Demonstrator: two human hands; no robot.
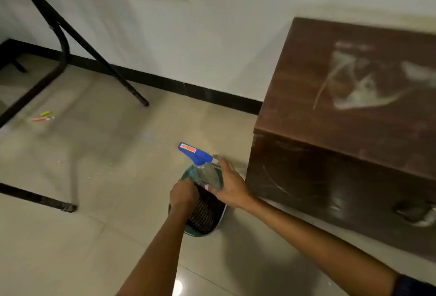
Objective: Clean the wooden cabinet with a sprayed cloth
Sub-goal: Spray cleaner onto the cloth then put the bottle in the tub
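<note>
At far left, black metal legs (63,43) of some frame stand on the tiled floor (113,177), with small pink and yellow-green scraps (41,116) lying near them. Further right a green tray (188,230) sits on the floor, holding a dark woven cloth (205,213) and a clear spray bottle (207,174) with a blue trigger head. The left hand (184,193) is closed, pinching the cloth's upper edge. The right hand (230,186) wraps around the bottle's body, gripping it. Just beside the tray, at right, stands the wooden cabinet (354,116), its brown top smeared with pale dusty streaks.
</note>
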